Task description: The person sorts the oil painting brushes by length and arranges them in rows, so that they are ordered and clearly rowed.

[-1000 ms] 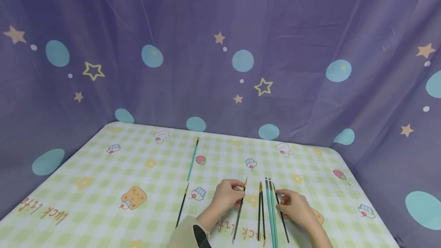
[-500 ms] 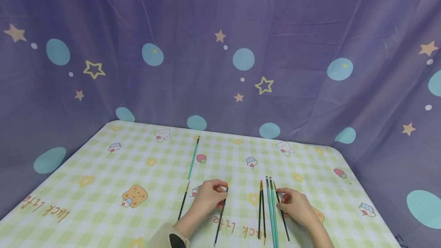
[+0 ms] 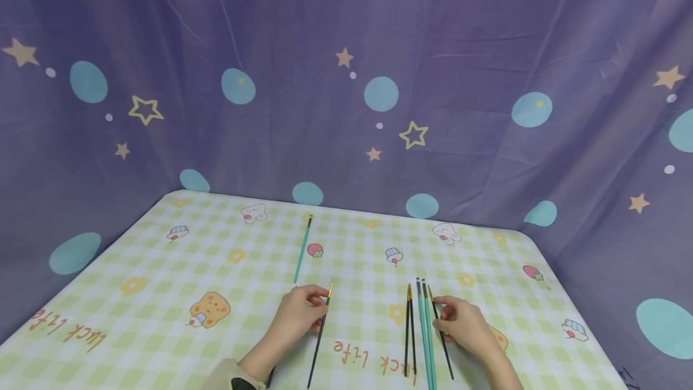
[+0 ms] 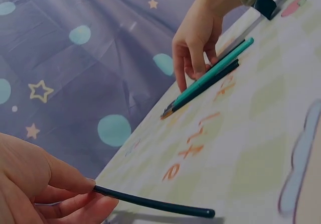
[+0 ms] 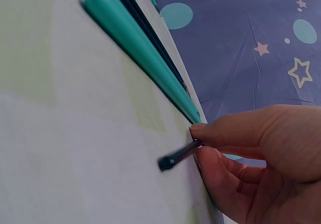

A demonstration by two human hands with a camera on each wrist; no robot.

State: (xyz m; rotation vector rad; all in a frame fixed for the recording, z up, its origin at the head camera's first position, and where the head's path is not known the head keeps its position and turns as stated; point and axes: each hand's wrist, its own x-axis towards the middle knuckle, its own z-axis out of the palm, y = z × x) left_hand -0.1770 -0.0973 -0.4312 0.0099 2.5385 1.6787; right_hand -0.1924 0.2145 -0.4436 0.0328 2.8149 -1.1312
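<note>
My left hand (image 3: 296, 316) pinches a slim black paintbrush (image 3: 319, 342) near its gold ferrule, bristles pointing away from me. In the left wrist view its dark handle end (image 4: 175, 208) sticks out past the fingers. On the right, my right hand (image 3: 464, 325) holds another black paintbrush (image 3: 446, 354) between thumb and fingers. Just left of that brush lie two teal paintbrushes (image 3: 426, 336), side by side. Two more black paintbrushes (image 3: 407, 342) lie beyond them, their tips together. Under the left wrist, a further black paintbrush (image 3: 271, 377) is mostly hidden.
A single teal paintbrush (image 3: 302, 250) lies farther back on the table, left of centre. A green checked cloth (image 3: 178, 269) with printed cartoon pictures covers the tabletop. Behind it hangs a purple curtain (image 3: 303, 137) with stars and blue spots.
My left hand has moved left with its black paintbrush, away from the group, and now covers most of the black brush lying there. The right hand has stayed in place.
</note>
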